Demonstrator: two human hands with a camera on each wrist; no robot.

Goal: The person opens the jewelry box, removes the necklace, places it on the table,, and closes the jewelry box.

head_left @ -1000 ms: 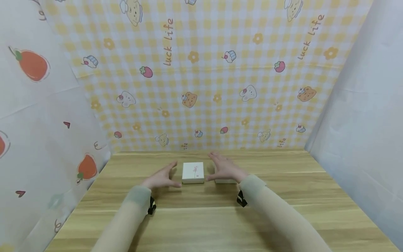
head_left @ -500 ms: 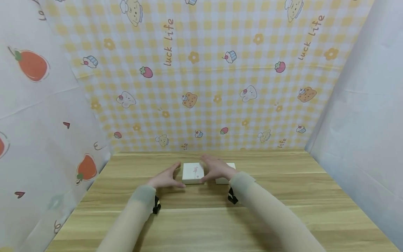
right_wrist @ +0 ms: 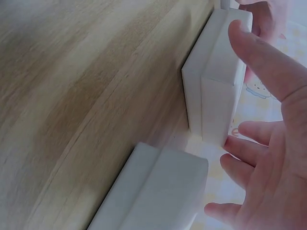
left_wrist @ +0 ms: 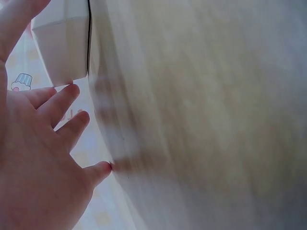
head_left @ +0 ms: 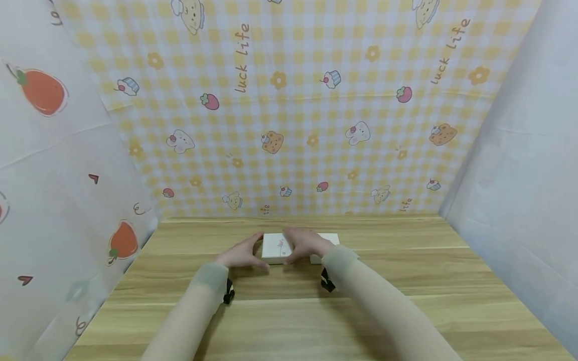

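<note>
A small white square box (head_left: pixel 274 245) with a pink flower print on its lid lies between my two hands on the wooden tabletop. My left hand (head_left: pixel 239 254) is at its left side, fingers spread and fairly straight. In the left wrist view, fingertips (left_wrist: pixel 73 90) come right at the end of the box (left_wrist: pixel 62 45). My right hand (head_left: pixel 307 244) reaches over the box's right edge, hiding part of the lid. Its thumb (right_wrist: pixel 256 52) lies along the front side in the right wrist view, the other fingers extended at the far side.
A second white box (head_left: pixel 331 240) sits just right of the first, partly behind my right hand; its corner (right_wrist: pixel 168 187) is near in the right wrist view. Behind the wooden table (head_left: pixel 289 321) hangs a yellow checked cloth (head_left: pixel 316 115), with pale cloths at both sides.
My right hand has moved left, off the second box and over to the first box's right side. My left hand has shifted slightly right toward it. The boxes stay put.
</note>
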